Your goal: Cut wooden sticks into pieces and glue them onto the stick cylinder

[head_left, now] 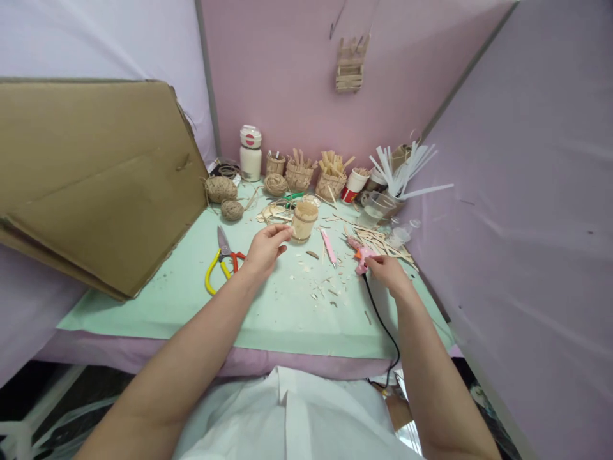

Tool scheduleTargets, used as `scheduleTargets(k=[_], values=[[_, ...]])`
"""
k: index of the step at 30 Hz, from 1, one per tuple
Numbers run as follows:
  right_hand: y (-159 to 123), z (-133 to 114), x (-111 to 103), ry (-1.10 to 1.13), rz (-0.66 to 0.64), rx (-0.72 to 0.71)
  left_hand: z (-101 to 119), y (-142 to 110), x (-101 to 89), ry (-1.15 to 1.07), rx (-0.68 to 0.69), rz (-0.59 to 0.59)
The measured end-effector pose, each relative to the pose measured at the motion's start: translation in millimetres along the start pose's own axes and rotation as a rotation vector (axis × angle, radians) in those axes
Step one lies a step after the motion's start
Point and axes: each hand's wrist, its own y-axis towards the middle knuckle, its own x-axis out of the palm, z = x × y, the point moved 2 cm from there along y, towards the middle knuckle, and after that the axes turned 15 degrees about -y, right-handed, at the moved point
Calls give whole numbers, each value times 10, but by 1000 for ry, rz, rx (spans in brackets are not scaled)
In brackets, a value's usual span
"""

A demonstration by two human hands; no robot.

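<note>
A small round wooden bucket (304, 222), with a darker band about it, stands upright on the green tabletop. My left hand (269, 248) is just left of the bucket, its thumb and fingers drawn together in a pinch. Whatever lies between those fingertips is too small to make out. On the right, my right hand (385, 271) has its fingers closed on the handle of a pink hot glue gun (362, 255), whose nozzle points to the upper left. A pink craft knife (328, 248) lies between the two hands.
Yellow-and-red-handled scissors (222, 255) lie left of my left arm. Twine balls (221, 190) and stick-filled baskets (330, 182) line the back. White glue sticks (407, 167) stand at right, near loose wooden sticks (383, 245). Cardboard (100, 185) leans at left; a black cord (380, 316) trails over the edge.
</note>
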Motion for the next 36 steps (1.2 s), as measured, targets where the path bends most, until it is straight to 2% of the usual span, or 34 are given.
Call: scheduleTargets(k=[3,5,6,8,9,12,20,26,31,36], values=[[-117,-169,35,-112,12,-83,-8,7,-13,6,-1,9],[-215,-361,155,-147,-19,-188,-10,9,-19,10,0,20],[-268,-470,238,-165,-47,-265,-11,10,-20,11,1,24],[-381,-692,432,-314,-116,-547,-12,12,-21,9,0,26],[-427,-777,526,-401,-139,-644,-12,13,-21,8,0,26],[-478,-918,731,-546,-158,-750,-8,15,-25,5,-6,37],[-313,-1023,931,-611,-170,-744,32,8,-24,-5,34,69],[-233,-1066,1109,-551,-235,-737,25,18,-37,4,35,73],[-177,-1039,1107,-372,-288,-664,32,16,-42,-2,27,77],[-170,-1048,958,-51,-281,-479,3,24,-59,57,-2,82]])
